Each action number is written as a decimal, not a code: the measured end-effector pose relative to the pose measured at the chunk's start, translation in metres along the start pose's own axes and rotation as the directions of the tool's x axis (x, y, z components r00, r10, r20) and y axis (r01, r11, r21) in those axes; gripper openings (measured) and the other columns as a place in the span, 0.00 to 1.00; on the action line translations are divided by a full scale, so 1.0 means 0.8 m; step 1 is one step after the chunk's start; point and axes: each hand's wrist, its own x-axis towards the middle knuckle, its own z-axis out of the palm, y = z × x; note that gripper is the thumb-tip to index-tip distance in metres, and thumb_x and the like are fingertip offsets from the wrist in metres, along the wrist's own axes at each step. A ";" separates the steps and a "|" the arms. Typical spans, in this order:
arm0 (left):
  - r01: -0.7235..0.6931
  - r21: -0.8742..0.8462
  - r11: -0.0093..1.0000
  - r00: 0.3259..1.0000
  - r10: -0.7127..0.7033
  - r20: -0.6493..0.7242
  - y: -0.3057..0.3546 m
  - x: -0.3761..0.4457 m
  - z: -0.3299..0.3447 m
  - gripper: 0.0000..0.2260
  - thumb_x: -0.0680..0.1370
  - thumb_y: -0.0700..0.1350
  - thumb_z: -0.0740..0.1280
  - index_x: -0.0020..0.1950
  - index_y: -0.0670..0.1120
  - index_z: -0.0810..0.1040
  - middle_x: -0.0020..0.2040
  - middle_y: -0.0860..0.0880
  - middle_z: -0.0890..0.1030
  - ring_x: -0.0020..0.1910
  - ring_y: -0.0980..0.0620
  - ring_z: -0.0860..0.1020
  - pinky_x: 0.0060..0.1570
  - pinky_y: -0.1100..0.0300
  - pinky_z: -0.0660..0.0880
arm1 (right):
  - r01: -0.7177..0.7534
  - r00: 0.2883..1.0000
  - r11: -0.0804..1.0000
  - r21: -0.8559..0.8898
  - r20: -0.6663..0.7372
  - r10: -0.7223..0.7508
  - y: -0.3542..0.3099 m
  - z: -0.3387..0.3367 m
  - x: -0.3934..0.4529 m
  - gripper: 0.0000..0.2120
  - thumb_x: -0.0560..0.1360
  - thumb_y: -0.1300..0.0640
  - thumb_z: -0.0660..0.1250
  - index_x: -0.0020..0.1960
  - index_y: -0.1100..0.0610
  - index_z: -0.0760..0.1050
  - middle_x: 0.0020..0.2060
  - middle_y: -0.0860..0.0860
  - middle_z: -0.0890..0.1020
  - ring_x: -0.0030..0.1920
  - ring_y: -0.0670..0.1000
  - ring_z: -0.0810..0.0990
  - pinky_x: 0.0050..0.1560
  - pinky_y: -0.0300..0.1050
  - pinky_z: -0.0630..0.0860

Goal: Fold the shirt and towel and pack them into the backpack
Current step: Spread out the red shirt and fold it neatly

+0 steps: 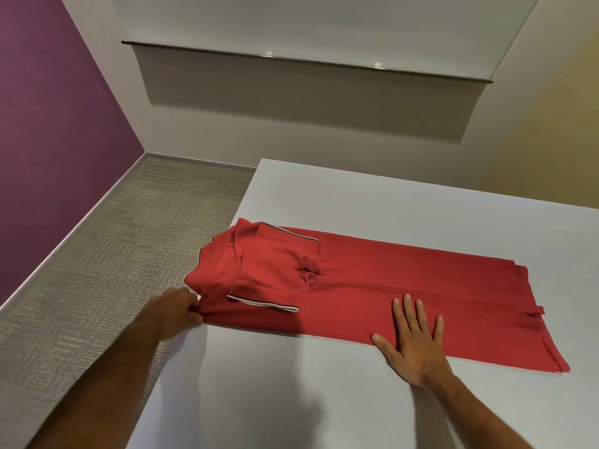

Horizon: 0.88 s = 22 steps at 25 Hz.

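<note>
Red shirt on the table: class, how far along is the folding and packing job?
Done: the red shirt lies as a long strip, sleeves folded in. In hand: left hand pinches its collar end, right hand presses flat. Left: final folds; towel and backpack are not in view.

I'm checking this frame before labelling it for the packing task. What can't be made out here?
- Towel and backpack: neither shows in the head view; whether they lie outside the frame cannot be told.
- Left hand: fingertips are hidden in the shirt collar end they pinch.
- Shirt front: sleeves are folded over it, hiding buttons or print.
- Table: its right and near sides are cut off by the picture's edges.
- Right hand: lies flat; the cloth beneath is covered.
</note>
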 end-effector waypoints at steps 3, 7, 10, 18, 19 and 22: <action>-0.006 0.077 0.997 1.000 0.006 -0.012 0.011 0.001 0.001 0.06 0.64 0.52 0.65 0.34 0.52 0.70 0.38 0.54 0.75 0.39 0.50 0.76 0.41 0.55 0.75 | 0.020 1.000 1.000 0.001 0.012 -0.020 0.003 -0.004 -0.002 0.48 0.68 0.22 0.33 0.78 0.51 0.34 0.78 0.49 0.34 0.76 0.51 0.29 0.73 0.64 0.31; -0.096 0.114 0.989 0.861 0.140 -0.490 0.063 0.003 -0.008 0.09 0.65 0.53 0.61 0.39 0.49 0.73 0.36 0.51 0.75 0.36 0.46 0.74 0.38 0.52 0.72 | 0.015 0.994 0.993 0.116 -0.107 -0.003 -0.001 -0.019 -0.003 0.45 0.72 0.25 0.39 0.80 0.53 0.49 0.80 0.49 0.47 0.79 0.50 0.39 0.76 0.62 0.36; -0.295 0.139 0.945 0.700 0.312 -0.642 0.162 0.020 -0.007 0.15 0.73 0.56 0.63 0.50 0.47 0.78 0.45 0.48 0.79 0.45 0.43 0.77 0.43 0.50 0.70 | 0.047 0.987 0.993 0.108 -0.156 -0.030 -0.001 -0.032 0.014 0.43 0.74 0.27 0.41 0.80 0.54 0.49 0.80 0.51 0.48 0.79 0.52 0.41 0.76 0.63 0.39; -0.310 0.271 0.911 0.890 0.378 -0.253 0.325 0.060 0.077 0.44 0.71 0.77 0.50 0.77 0.47 0.65 0.77 0.42 0.64 0.76 0.41 0.63 0.71 0.34 0.54 | 0.002 1.000 0.999 -0.042 0.004 -0.002 0.062 -0.035 0.048 0.44 0.73 0.25 0.38 0.79 0.50 0.35 0.78 0.52 0.36 0.77 0.55 0.31 0.72 0.67 0.32; -0.288 0.259 0.922 0.905 0.351 -0.242 0.321 0.060 0.083 0.45 0.71 0.77 0.48 0.77 0.47 0.65 0.77 0.41 0.64 0.76 0.41 0.63 0.71 0.33 0.52 | -0.013 1.000 0.998 -0.060 0.006 0.013 0.083 -0.035 0.046 0.44 0.72 0.25 0.37 0.79 0.49 0.34 0.78 0.52 0.36 0.77 0.54 0.31 0.72 0.67 0.32; -0.274 0.255 0.927 0.907 0.337 -0.252 0.315 0.060 0.093 0.46 0.71 0.77 0.47 0.76 0.45 0.66 0.77 0.41 0.63 0.76 0.41 0.62 0.71 0.33 0.51 | -0.100 0.995 0.994 -0.051 -0.014 0.100 0.150 -0.037 0.040 0.44 0.71 0.24 0.35 0.79 0.48 0.34 0.78 0.52 0.36 0.77 0.54 0.30 0.73 0.67 0.32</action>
